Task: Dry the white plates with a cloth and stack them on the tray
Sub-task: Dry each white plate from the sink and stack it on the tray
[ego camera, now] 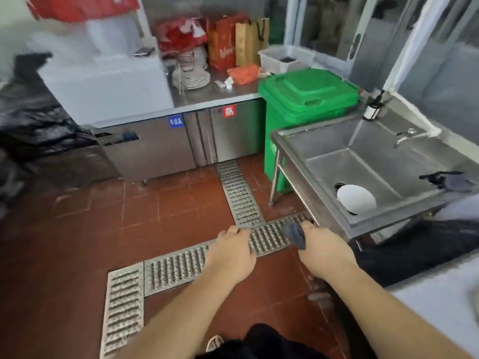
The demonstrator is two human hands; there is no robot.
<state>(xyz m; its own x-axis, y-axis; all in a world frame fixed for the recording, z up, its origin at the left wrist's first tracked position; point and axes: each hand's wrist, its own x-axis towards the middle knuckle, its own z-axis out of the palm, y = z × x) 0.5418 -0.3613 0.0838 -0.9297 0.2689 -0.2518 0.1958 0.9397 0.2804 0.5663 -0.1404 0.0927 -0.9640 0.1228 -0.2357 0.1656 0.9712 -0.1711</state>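
Stainless steel fills this working kitchen, where a person stands over a red-brown tiled floor (pixel 77 242) crossed by perforated metal drain grates (pixel 242 200), both arms stretched forward. The right hand (pixel 320 246) is curled round a small dark blue-grey cloth (pixel 295 235), which hangs bunched from its fingers; the left hand (pixel 234 251) holds nothing, its fingers bent loosely downward. A round white plate (pixel 356 199) lies in the basin of the stainless steel sink (pixel 324 141), near its front corner and well apart from both hands, with something dark beneath its edge that cannot be made out. A dark object (pixel 448 178) rests on the sink's right rim. No tray can be picked out in this view. On the far steel surface (pixel 220 93), stacked plates (pixel 193 67) sit among red and orange bags (pixel 223 42), beside a green lidded plastic bin (pixel 308 94). The plate looks like glazed ceramic: stiff, fairly heavy for its size, breakable, and probably slick if wet. It would best be taken by the rim with the free left hand, thumb on top and fingers under, while the soft, limp cloth wraps easily round its faces. A careless grip over a steel basin risks a chip.
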